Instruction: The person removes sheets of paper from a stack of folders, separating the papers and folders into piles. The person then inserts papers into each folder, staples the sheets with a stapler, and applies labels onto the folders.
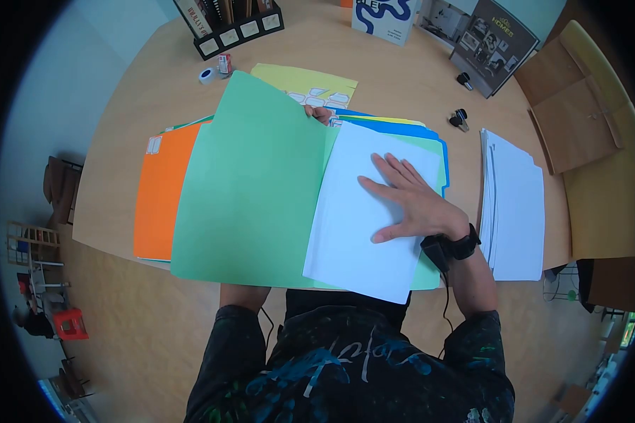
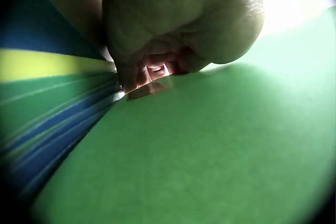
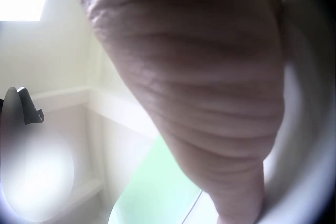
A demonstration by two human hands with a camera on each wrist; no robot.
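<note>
A green file folder (image 1: 250,183) lies opened out, its left cover raised over the table. My left hand (image 1: 320,114) is mostly hidden behind that cover; its fingertips show at the top edge near the fold. In the left wrist view, the fingers of this hand (image 2: 152,69) curl at the green sheet's edge, beside a layered stack of blue, yellow and green folders (image 2: 58,103). White paper (image 1: 353,225) lies on the folder's right half, sticking out past the bottom edge. My right hand (image 1: 416,204) rests on it, fingers spread.
Orange folders (image 1: 164,194) lie at left, and a stack of white paper (image 1: 515,211) at right. Behind are a yellow sheet with labels (image 1: 321,81), a tape roll (image 1: 206,75), a small box (image 1: 224,63), black clips (image 1: 458,118), a book rack (image 1: 247,32) and standing books (image 1: 492,46).
</note>
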